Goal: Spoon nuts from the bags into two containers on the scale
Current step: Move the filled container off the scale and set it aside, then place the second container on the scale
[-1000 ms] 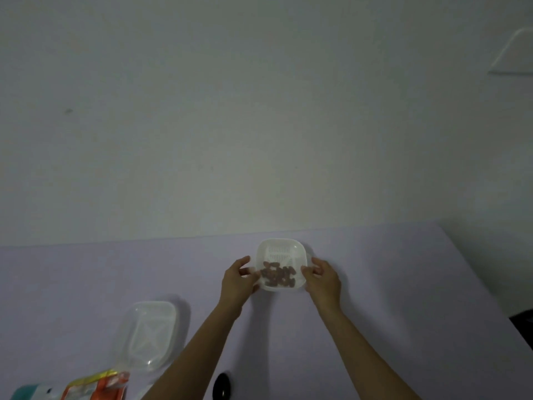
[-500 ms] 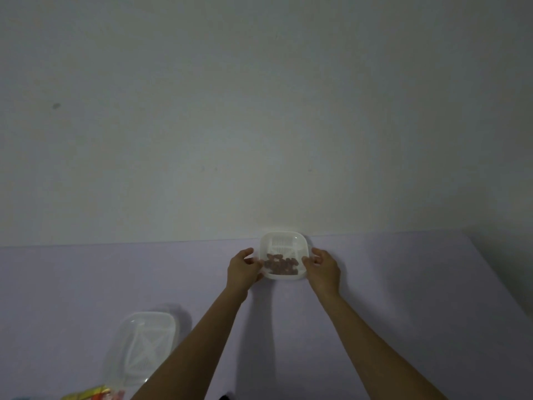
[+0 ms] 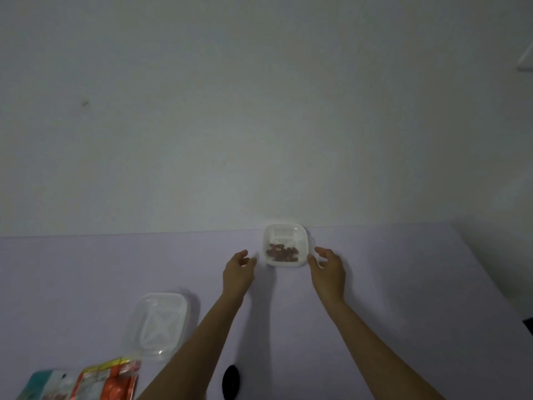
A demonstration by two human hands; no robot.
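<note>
Head view: container [image 3: 288, 264] with nuts [image 3: 281, 252] sits at far table [image 3: 403, 284] edge by wall, likely parked out of the way. Left hand [image 3: 239, 269], right hand [image 3: 328, 269] flank it, fingers loosely spread, gripping nothing. Empty container [image 3: 158, 324], bags [image 3: 86, 382] nearer.

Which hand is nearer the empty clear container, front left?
Left. The left hand sits behind and right of the empty clear container; the right hand is farther right, past the container of nuts.
</note>
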